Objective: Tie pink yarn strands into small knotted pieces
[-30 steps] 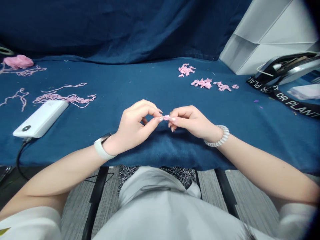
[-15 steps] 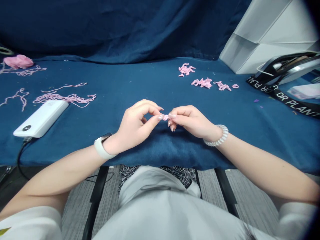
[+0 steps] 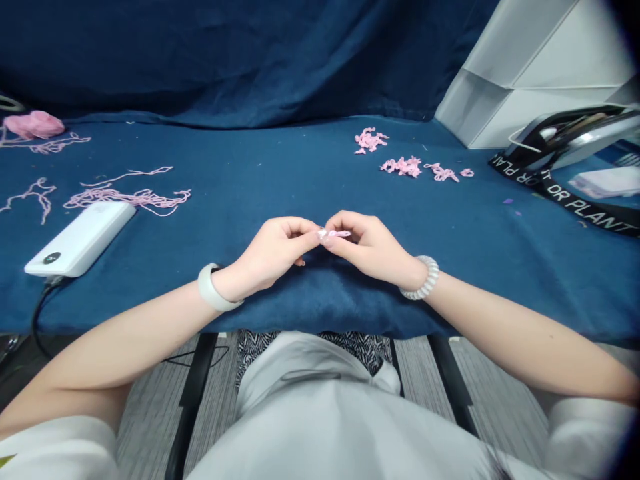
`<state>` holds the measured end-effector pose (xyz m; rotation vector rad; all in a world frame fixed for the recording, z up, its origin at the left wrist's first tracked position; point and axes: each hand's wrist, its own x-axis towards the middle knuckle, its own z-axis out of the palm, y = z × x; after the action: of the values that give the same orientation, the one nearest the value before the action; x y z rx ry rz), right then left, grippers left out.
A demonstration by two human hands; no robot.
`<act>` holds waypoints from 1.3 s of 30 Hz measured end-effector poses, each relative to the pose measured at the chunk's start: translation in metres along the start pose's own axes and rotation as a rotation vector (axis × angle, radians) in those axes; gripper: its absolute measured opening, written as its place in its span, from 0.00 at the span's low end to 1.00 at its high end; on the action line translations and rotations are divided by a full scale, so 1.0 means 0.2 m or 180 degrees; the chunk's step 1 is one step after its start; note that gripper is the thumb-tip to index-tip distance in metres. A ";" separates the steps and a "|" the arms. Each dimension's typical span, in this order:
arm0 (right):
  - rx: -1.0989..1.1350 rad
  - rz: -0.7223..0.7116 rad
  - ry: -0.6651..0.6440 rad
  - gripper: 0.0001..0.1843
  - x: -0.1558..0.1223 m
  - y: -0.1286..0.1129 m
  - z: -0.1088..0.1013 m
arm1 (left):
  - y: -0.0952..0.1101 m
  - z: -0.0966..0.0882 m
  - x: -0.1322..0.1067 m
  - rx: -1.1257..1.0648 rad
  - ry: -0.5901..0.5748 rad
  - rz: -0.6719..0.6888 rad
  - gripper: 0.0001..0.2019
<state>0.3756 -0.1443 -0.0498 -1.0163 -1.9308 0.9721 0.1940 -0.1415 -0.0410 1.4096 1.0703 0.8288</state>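
The pink piece (image 3: 336,234), pinched between the fingers of the left hand (image 3: 273,253) and the right hand (image 3: 370,245), is too small to tell its shape, and the fingertips cover most of it. A blue cloth (image 3: 250,173) hides the table itself. The black strap (image 3: 575,203) runs out at the right edge, its lettering cut after "PLANT". The white box (image 3: 525,73) is cut by the top edge. The power bank's cable (image 3: 39,307) drops from sight below the table's edge.
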 end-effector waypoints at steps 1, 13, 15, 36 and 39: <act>-0.0046 0.0007 -0.0014 0.18 0.00 0.00 0.00 | 0.00 0.00 0.00 0.0011 -0.0026 -0.0013 0.19; 0.1526 0.0722 -0.0274 0.19 0.01 -0.01 -0.01 | 0.01 0.02 -0.01 0.0152 -0.0342 -0.0012 0.16; 0.1621 0.0711 -0.0347 0.19 0.01 0.01 0.00 | 0.00 0.01 0.00 0.0119 -0.0370 -0.0053 0.17; 0.0350 0.0641 0.0362 0.19 0.16 0.17 -0.14 | -0.06 0.00 0.07 -0.0347 0.0148 -0.0353 0.15; -0.0431 0.0503 0.1234 0.16 0.37 0.32 -0.30 | -0.08 0.00 0.08 -0.0388 0.0160 -0.0363 0.14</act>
<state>0.4157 -0.0375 -0.0608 -1.3431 -1.6272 0.6725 0.1969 -0.1273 -0.0574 1.2203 1.1094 0.8359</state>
